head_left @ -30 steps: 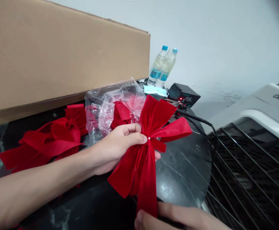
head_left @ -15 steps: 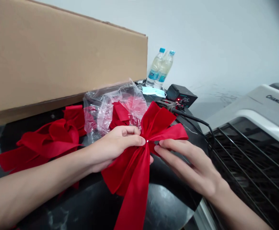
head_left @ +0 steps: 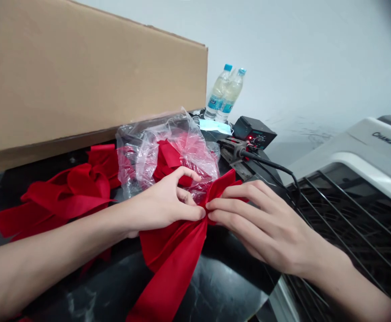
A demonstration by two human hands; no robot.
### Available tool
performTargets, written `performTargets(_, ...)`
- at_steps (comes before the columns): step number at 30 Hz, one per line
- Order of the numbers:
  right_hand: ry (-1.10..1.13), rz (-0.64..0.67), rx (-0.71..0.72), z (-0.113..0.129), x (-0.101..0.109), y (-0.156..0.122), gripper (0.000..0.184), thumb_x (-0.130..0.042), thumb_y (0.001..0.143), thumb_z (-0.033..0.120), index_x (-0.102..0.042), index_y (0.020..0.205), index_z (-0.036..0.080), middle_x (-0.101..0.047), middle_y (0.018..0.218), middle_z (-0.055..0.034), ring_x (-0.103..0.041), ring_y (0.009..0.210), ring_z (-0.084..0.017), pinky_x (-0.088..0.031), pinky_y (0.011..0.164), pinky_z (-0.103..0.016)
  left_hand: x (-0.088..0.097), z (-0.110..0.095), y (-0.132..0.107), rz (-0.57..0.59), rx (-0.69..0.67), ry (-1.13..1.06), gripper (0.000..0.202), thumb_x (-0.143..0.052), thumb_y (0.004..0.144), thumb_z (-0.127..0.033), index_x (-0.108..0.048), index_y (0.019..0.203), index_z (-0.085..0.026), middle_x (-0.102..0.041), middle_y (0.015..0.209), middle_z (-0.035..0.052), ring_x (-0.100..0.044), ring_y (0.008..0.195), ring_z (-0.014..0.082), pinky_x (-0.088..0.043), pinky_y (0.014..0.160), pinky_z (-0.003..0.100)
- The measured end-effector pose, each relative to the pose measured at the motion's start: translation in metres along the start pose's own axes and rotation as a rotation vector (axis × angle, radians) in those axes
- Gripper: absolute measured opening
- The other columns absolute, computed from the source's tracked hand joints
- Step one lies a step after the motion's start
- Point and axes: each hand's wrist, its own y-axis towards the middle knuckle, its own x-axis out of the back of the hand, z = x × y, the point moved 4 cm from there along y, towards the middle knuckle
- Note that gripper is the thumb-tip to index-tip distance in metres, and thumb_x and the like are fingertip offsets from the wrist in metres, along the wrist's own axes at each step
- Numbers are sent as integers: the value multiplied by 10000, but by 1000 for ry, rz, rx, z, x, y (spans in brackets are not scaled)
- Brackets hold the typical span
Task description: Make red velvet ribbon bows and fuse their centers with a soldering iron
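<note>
A red fabric bow [head_left: 172,259] hangs between my two hands above the black table, its long tail running down toward me. My left hand [head_left: 168,201] pinches it near the gathered middle with the thumb, while the index finger is raised and bent. From the other side my right hand [head_left: 269,223] closes its fingertips on the bow right at that gathered middle. The knot itself is covered by the fingertips. Behind my hands lies a clear plastic bag [head_left: 142,152] with more red fabric in it. Other red bows [head_left: 71,192] lie loose at the left.
A large cardboard box [head_left: 95,71] stands at the back left. Two water bottles [head_left: 222,94], a blue face mask [head_left: 214,126] and a black control unit [head_left: 256,132] with a cable sit at the back. On the right is a white and black Changhong appliance [head_left: 356,179].
My right hand has moved left onto the middle of the bow. The bow's upper loops are now folded and partly covered, and its tail has swung to the left. My left index finger has lifted.
</note>
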Motion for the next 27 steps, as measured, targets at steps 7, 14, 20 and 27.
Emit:
performTargets(7, 119, 58, -37, -4, -12, 5, 154, -567, 1042, 171, -681, 1127, 111, -762, 1113, -103, -640, 1053, -246, -541, 846, -411, 0, 3, -1, 61, -7, 146, 637, -781, 769, -144, -398, 1258, -284, -655, 751, -64, -598, 647, 107, -428, 641, 211)
performTargets(14, 207, 65, -110, -13, -17, 10, 106, -588, 1026, 178, -688, 1042, 144, -748, 1118, -101, -635, 1020, -242, -558, 903, -409, 2, 6, 1, 91, -160, 190, 546, -783, 825, -234, -407, 1215, -305, -625, 779, -56, -651, 712, 124, -455, 643, 203)
performTargets(20, 310, 129, -256, -15, -18, 8, 128, -584, 1029, 219, -686, 982, 157, -740, 987, -84, -634, 902, -216, -533, 798, -365, 2, 7, -3, 67, -168, 255, 561, -742, 832, -167, -441, 1268, -353, -623, 827, -58, -669, 691, 127, -486, 613, 209)
performTargets(27, 481, 131, -470, -23, -16, 8, 34, -735, 929, 186, -706, 918, 200, -732, 891, 6, -649, 809, -144, -489, 723, -265, -1, 5, -6, 50, -225, 324, 596, -814, 802, -248, -467, 1266, -386, -683, 847, -51, -717, 756, 162, -555, 670, 243)
